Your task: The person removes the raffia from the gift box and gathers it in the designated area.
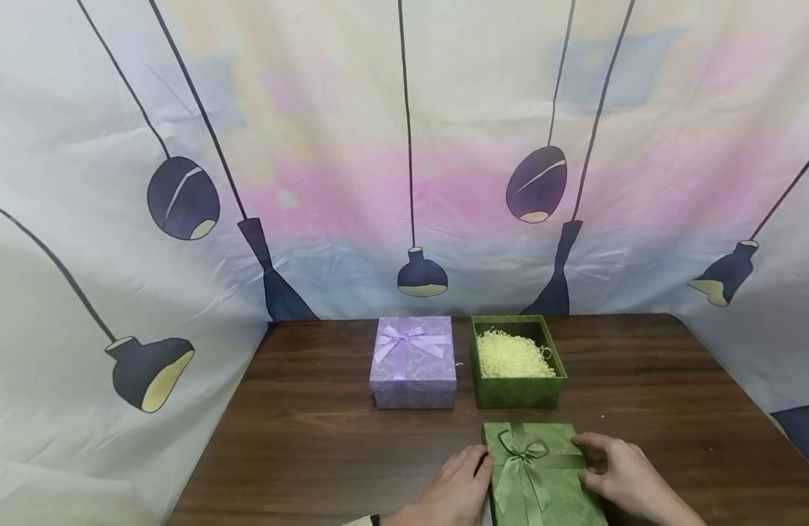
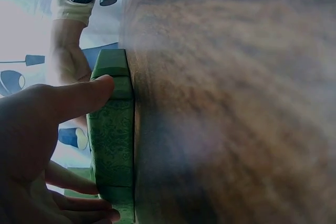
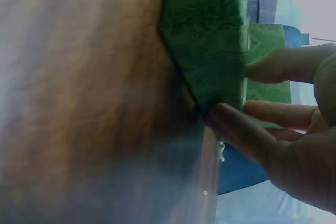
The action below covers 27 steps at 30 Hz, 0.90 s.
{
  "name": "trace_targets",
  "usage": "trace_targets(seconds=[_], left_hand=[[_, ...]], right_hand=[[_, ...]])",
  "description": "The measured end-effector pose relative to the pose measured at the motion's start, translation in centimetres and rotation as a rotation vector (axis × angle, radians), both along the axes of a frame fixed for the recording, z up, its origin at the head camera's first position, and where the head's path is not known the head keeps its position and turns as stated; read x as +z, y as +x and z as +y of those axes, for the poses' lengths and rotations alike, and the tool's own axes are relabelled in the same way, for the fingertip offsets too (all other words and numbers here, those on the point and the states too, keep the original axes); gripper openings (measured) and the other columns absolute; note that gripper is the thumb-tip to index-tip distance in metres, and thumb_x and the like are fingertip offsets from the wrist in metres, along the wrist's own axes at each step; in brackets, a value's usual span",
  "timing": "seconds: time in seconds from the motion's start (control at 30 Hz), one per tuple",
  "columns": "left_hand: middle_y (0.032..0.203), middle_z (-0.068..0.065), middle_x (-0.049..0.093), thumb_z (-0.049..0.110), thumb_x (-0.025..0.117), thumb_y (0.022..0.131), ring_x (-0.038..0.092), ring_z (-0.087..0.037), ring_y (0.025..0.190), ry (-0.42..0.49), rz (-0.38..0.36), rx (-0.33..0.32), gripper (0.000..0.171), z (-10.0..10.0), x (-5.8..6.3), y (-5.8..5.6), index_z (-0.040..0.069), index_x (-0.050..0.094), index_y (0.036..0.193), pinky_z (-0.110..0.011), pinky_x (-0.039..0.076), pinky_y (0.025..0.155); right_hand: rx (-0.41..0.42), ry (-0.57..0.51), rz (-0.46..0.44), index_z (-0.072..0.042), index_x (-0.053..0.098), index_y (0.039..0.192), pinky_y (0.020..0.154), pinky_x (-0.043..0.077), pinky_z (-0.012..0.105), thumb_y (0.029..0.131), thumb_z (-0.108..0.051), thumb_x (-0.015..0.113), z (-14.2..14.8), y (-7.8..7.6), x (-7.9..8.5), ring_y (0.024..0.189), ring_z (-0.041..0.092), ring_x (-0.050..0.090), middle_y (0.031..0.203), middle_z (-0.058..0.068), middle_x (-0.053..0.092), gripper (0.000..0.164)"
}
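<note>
A green gift box lid (image 1: 542, 475) with a satin ribbon and bow lies at the front of the table, bow side up. My left hand (image 1: 455, 486) holds its left side; in the left wrist view the thumb (image 2: 86, 95) and fingers are spread along that patterned side. On the lid's right side, my right hand (image 1: 631, 475) grips near the far corner, thumb and index finger apart. The right wrist view shows its fingertips (image 3: 262, 72) touching the lid's edge. Behind stands the uncovered green box (image 1: 519, 393), filled with pale yellow shredded paper (image 1: 512, 354).
A lilac gift box (image 1: 414, 394) with a ribbon bow stands left of the green box, a narrow gap between them. The dark wooden table (image 1: 299, 438) meets a curtain (image 1: 352, 183) printed with hanging lamps at the back and sides.
</note>
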<state>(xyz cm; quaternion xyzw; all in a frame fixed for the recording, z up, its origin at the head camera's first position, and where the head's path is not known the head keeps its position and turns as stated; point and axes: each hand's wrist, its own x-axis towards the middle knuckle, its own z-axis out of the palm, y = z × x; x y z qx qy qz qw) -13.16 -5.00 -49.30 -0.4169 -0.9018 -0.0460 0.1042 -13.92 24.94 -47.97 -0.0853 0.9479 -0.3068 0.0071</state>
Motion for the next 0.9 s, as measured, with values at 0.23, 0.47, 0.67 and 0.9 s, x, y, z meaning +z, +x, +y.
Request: trace_targets(seconds=[0.23,0.47,0.67,0.9], left_hand=[[0.131,-0.015,0.051,0.067,0.070,0.075,0.054,-0.027,0.121,-0.029,-0.011,-0.004,0.091,0.1,0.3,-0.1,0.000,0.052,0.132,-0.034,0.048,0.099],[0.137,-0.017,0.048,0.069,0.062,0.080,0.051,-0.029,0.127,-0.056,-0.109,-0.003,0.092,-0.1,0.9,-0.2,-0.001,0.048,0.138,-0.035,0.045,0.103],[0.144,-0.017,0.044,0.073,0.054,0.082,0.046,-0.029,0.133,-0.097,-0.173,0.045,0.095,0.2,1.2,0.2,0.000,0.044,0.142,-0.036,0.040,0.108],[0.143,-0.017,0.046,0.073,0.058,0.080,0.048,-0.029,0.132,-0.102,-0.124,0.072,0.094,0.6,1.0,0.7,0.000,0.047,0.140,-0.035,0.041,0.108]], right_hand=[[-0.013,0.036,-0.039,-0.002,0.067,0.110,0.070,0.055,0.025,0.068,-0.007,0.080,-0.5,-0.7,0.6,0.086,0.019,0.070,0.099,0.007,0.073,0.045],[-0.003,0.046,-0.045,0.000,0.067,0.109,0.069,0.054,0.024,0.068,-0.007,0.081,-0.5,-0.9,0.9,0.084,0.017,0.069,0.099,0.008,0.073,0.044],[0.006,0.034,-0.060,-0.001,0.067,0.109,0.067,0.054,0.022,0.068,-0.006,0.081,-0.5,-1.0,1.1,0.084,0.017,0.069,0.103,0.009,0.072,0.043],[0.000,0.068,-0.045,-0.002,0.067,0.110,0.066,0.052,0.025,0.069,-0.008,0.081,-0.5,-0.8,0.9,0.086,0.018,0.068,0.104,0.009,0.072,0.043]])
